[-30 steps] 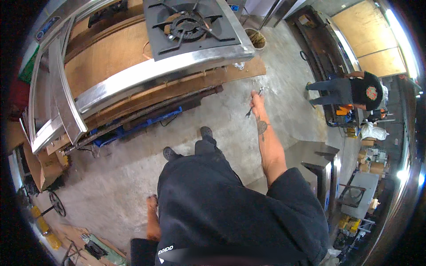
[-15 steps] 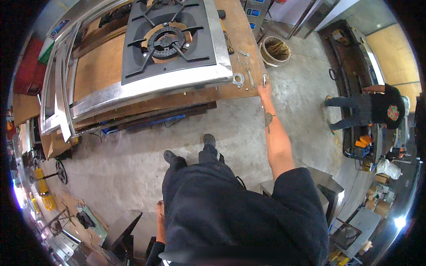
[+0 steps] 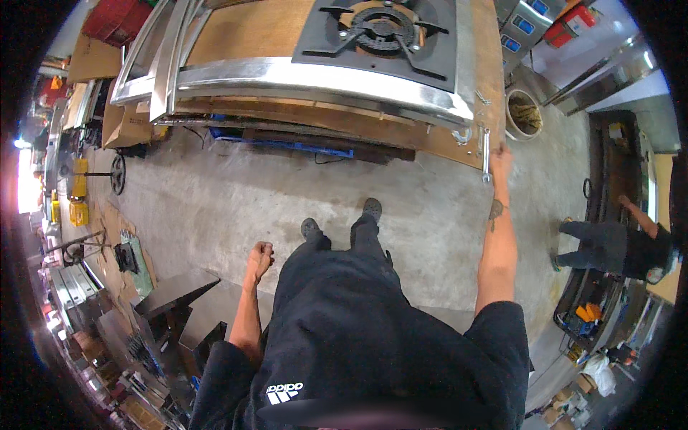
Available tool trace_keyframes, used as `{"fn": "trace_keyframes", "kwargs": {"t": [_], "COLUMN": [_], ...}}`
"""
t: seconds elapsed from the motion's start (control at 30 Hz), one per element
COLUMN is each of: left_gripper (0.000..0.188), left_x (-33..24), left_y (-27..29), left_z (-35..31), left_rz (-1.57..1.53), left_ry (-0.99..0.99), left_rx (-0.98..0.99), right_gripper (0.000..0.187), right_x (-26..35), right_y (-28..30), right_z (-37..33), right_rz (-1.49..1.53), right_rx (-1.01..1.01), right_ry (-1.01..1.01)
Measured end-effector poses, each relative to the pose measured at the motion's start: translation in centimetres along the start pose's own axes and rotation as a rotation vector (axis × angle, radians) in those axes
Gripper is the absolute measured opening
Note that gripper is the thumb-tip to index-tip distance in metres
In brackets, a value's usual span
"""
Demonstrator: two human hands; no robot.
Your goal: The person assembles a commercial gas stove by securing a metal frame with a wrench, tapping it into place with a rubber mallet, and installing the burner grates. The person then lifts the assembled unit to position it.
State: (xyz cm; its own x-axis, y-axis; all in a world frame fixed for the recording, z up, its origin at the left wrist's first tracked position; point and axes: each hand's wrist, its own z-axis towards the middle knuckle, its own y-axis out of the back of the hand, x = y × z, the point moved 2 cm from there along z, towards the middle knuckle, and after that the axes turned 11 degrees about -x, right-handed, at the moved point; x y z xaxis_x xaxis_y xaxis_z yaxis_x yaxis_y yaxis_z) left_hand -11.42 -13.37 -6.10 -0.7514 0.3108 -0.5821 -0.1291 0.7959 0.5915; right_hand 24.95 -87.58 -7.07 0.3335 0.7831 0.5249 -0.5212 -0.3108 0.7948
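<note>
**Right hand on the wrench at the table's corner**

So the long silver wrench (image 3: 486,152) is lying on the near right corner of the wooden table (image 3: 251,32), pointing pretty much front to back, with its near end right at the table's edge. The right hand (image 3: 501,156) is stretched out to it and sits right up against the wrench's right side, fingers touching or curling at it. Can't tell from up here if it's actually gripped or just resting there.

Just left of the wrench there's a small metal ring-shaped part (image 3: 462,135), and a few loose screws (image 3: 484,97) sit a bit further back on the wood. The big stainless stove top (image 3: 315,75) with its black cast iron burner grate (image 3: 383,32) takes up most of the table.

The left hand (image 3: 261,256) is down by the hip, closed in a loose fist, holding nothing I can see.

Off to the right, a bucket (image 3: 524,115) stands on the concrete floor (image 3: 236,208), and another person (image 3: 620,244) in dark clothes is bent over a bench.
</note>
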Motion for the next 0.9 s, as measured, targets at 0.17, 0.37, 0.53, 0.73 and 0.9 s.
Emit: {"fn": "trace_keyframes", "kwargs": {"t": [0.17, 0.37, 0.53, 0.73, 0.9], "left_gripper": [0.038, 0.023, 0.024, 0.033, 0.044], "left_x": [-7.1, -28.9, -43.6, -46.6, -46.1], "left_y": [0.6, 4.1, 7.7, 6.6, 4.9], "left_z": [3.4, 5.6, 6.4, 11.4, 14.7], "left_rz": [-0.034, -0.225, -0.159, 0.302, 0.243], "left_ry": [-0.192, -1.194, -1.547, -1.637, -1.581], "left_rx": [-0.049, -0.363, -0.639, -0.755, -0.997], "right_gripper": [0.033, 0.026, 0.022, 0.026, 0.013], "right_x": [13.4, 33.6, 43.7, 47.5, 45.3], "right_y": [8.6, 16.7, 13.3, 7.7, 4.6], "right_z": [-0.2, -6.3, -11.6, -11.3, -10.0], "right_rz": [0.245, 0.221, 0.146, 0.041, -0.413], "right_rx": [-0.307, -0.520, -0.375, -0.350, -0.618], "right_ry": [0.081, 0.543, 0.827, 0.943, 1.289]}}
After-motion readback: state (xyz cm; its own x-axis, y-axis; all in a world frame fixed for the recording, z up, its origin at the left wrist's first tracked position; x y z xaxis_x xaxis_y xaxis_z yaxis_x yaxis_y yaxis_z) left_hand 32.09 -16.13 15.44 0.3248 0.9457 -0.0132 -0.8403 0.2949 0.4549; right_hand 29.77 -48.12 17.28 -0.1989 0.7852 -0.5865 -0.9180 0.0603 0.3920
